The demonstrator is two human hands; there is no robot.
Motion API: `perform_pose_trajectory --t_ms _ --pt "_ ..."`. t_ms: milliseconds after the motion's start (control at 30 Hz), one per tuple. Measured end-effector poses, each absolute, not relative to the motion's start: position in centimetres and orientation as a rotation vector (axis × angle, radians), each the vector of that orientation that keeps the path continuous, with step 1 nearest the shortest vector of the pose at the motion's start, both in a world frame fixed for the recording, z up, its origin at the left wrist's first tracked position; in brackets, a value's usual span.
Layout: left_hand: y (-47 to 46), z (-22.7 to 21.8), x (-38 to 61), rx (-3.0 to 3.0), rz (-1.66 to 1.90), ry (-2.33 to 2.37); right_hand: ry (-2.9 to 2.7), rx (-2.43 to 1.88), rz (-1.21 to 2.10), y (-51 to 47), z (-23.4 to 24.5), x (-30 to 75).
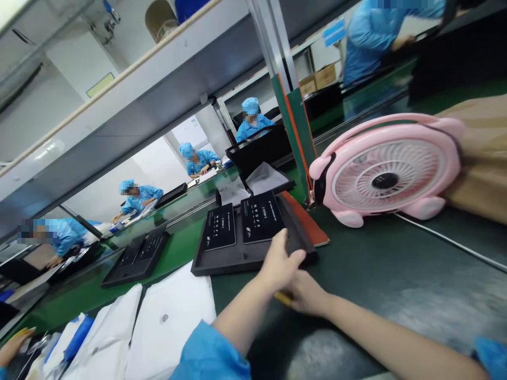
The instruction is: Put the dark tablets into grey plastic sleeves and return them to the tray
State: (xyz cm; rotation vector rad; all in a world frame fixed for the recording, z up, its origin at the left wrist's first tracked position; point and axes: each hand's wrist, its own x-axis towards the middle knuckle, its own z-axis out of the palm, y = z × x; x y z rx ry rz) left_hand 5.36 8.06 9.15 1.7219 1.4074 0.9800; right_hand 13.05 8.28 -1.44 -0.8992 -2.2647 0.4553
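My left hand (279, 266) reaches over the near right edge of a black tray (222, 266). Its index finger and thumb stretch out and apart, and I see nothing held in it. Two flat black panels with white printed icons, a left panel (221, 227) and a right panel (262, 217), lie side by side in the tray. Just below and right of the left hand, my right hand (307, 293) is closed, partly hidden behind the left. Something yellow (283, 299) shows at its fingers; whether it is held or worn on a finger, I cannot tell.
A pink fan (386, 179) stands at right, its white cable (451, 235) crossing the green bench. White sheets (170, 316) lie at left. Another black tray (137, 256) sits farther along. An orange-red folder (304, 219) lies behind the tray. A co-worker's hand (16, 345) shows at lower left.
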Motion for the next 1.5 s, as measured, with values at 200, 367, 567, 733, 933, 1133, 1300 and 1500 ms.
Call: perform_pose_trajectory --t_ms 200,367,567,733,933,1133,1300,1500 --pt "3.3 6.3 -10.2 1.466 1.012 2.578 -2.255 -1.068 -0.123 13.2 0.3 13.6" --pt "1.4 1.2 -16.3 1.132 0.673 2.865 -2.186 -1.174 -0.138 14.2 -0.3 15.2" --pt "3.4 0.0 -19.0 1.042 0.546 2.88 -2.076 -1.326 -0.109 14.2 -0.7 18.3" --pt "2.0 0.5 -21.4 1.067 0.581 2.813 -2.064 -1.184 -0.153 13.8 -1.3 19.0" --pt "0.7 0.6 -21.3 1.103 0.444 2.745 -2.203 -0.797 -0.225 12.2 -1.0 14.4" --pt "1.5 0.4 -21.1 1.095 0.535 2.792 -2.198 -0.858 -0.253 12.9 -1.6 14.2" --pt "2.9 0.6 -21.6 0.964 0.864 2.765 -2.097 -0.836 -0.307 12.0 -1.4 14.8" --pt "3.4 4.8 -21.5 0.878 1.318 2.489 -2.055 -0.83 -0.288 11.5 -1.3 14.1"
